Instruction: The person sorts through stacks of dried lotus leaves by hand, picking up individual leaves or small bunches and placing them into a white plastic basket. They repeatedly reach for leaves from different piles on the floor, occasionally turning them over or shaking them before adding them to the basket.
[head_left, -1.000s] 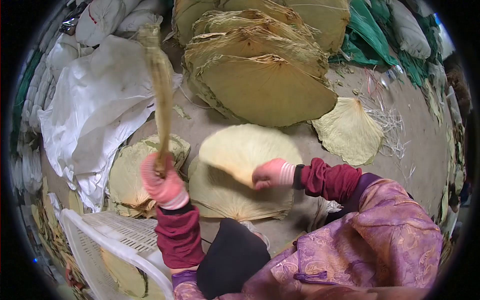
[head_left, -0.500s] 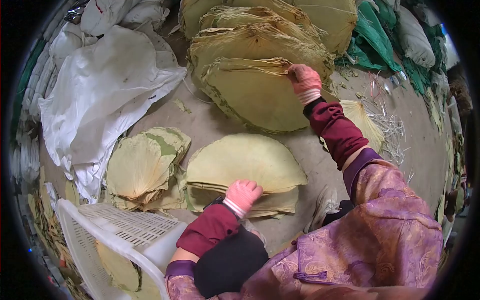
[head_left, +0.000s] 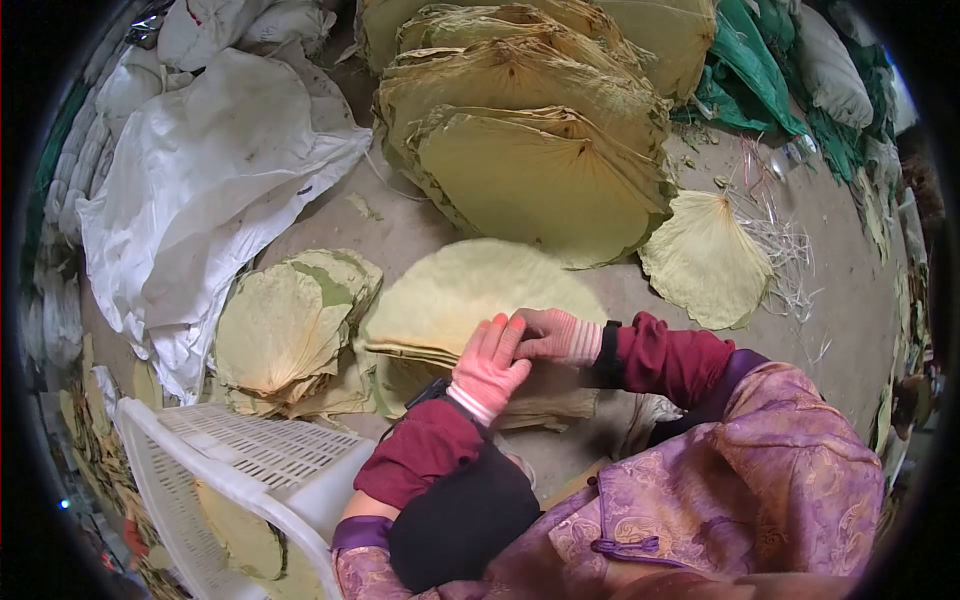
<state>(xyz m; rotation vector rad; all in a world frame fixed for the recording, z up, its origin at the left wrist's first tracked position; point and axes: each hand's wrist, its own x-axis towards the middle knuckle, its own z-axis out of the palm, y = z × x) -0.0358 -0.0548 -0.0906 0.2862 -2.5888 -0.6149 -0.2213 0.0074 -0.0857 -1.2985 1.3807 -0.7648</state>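
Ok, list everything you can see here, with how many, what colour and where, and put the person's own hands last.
folded leaf stack: one, pale yellow-green, floor centre, under both hands
smaller leaf pile: one, yellow-green, left of the stack
big leaf bundles: several overlapping, olive, top centre
single leaf: one, pale yellow, floor at right
white sacking: a heap, white, upper left
plastic crate: one, white, lower left, leaves inside
green sheeting: some, green, top right
loose strings: a tangle, whitish, right of the single leaf
left hand: pink glove, flat on the stack
right hand: pink glove, on the stack, touching the left
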